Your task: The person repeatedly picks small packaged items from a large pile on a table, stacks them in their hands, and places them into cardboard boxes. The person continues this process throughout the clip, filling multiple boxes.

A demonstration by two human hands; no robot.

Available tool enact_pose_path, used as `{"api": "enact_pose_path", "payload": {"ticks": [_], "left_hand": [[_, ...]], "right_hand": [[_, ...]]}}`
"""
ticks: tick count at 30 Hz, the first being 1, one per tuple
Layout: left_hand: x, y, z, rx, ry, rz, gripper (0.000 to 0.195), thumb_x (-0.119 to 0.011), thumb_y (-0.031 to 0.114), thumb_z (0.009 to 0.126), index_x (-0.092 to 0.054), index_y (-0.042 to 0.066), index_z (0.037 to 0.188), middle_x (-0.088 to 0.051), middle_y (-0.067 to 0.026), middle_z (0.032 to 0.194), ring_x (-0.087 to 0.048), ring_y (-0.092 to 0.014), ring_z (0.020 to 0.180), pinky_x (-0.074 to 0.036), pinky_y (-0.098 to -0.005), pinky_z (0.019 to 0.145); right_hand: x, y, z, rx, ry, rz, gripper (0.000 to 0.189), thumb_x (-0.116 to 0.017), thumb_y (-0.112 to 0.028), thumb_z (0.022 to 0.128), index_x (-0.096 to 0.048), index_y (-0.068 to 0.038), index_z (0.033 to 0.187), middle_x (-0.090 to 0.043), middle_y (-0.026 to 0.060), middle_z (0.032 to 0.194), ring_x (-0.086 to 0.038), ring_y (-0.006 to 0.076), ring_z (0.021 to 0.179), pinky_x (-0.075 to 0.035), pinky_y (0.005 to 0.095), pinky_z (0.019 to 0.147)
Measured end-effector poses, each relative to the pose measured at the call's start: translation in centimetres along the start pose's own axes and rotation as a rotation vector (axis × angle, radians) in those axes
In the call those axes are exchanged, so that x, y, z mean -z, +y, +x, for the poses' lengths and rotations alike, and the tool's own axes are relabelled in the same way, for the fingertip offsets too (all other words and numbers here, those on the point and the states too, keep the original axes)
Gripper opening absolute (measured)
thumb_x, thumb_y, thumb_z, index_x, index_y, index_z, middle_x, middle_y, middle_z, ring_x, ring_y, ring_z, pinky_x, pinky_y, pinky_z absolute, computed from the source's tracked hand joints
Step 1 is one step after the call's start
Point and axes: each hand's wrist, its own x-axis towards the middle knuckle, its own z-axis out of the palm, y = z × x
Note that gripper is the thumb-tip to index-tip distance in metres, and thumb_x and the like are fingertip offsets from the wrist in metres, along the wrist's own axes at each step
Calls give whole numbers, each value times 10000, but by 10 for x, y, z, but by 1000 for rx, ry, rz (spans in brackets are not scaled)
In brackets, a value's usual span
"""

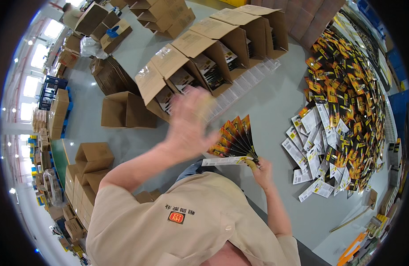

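Note:
My right hand [262,171], in front of my body, grips a fan of printed blister cards [236,138] at their lower ends. The cards have black and flame-orange fronts. One white card back [224,161] lies along the lower side of the fan. My left hand [191,121] is blurred by motion, with the thumb apart from the fingers, and nothing shows in it. Beyond it, a row of open cardboard boxes [179,43] holds similar cards [209,68] stacked inside. My left fingers overlap the nearest box in view; whether they touch it I cannot tell.
A large heap of carded packs [347,109] covers the floor at right, several showing white backs [311,159]. Clear plastic strips [241,89] lie along the box row. Empty boxes [124,111] stand left. A person [71,18] is at the far upper left.

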Motion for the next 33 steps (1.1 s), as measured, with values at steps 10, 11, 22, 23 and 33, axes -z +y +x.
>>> {"api": "enact_pose_path", "payload": {"ticks": [10, 11, 22, 23, 33], "left_hand": [[66, -194, 25, 225, -244, -120, 383, -595, 261, 949, -558, -71, 760, -557, -284, 712, -585, -450, 709, -460, -495, 670], [69, -193, 26, 221, -235, -145, 373, -584, 265, 953, -570, -68, 787, -570, -278, 726, -591, -444, 718, -464, -489, 675], [52, -169, 4, 164, -447, 258, 376, -623, 108, 849, -531, -109, 1142, -596, -275, 1120, -671, -402, 986, -570, -456, 835], [48, -171, 5, 152, -438, 261, 331, -619, 104, 852, -548, -103, 1101, -610, -270, 1083, -678, -406, 940, -575, -457, 808], [66, -167, 17, 120, -476, 249, 140, -582, 110, 898, -641, 1, 832, -678, -166, 791, -706, -352, 772, -576, -458, 681]], "right_hand": [[-162, -120, 135, -253, -308, 1085, 251, -701, -226, 977, -669, 17, 1034, -713, 74, 921, -667, 123, 701, -555, 258, 618], [-182, -119, 151, -355, -178, 1009, 241, -687, -220, 982, -638, 10, 1031, -711, 91, 889, -683, 148, 704, -592, 294, 623], [-219, -136, 131, -307, -125, 1274, 376, -572, -290, 1052, -530, -27, 1316, -637, 89, 1236, -631, 190, 1113, -520, 359, 962], [-222, -146, 132, -249, -112, 1257, 393, -554, -298, 1060, -515, -31, 1345, -619, 82, 1268, -604, 186, 1152, -489, 359, 992], [-253, -211, 201, -248, -60, 826, 578, -625, -389, 1006, -470, 9, 1394, -607, 80, 1258, -570, 140, 1137, -473, 308, 945]]}}
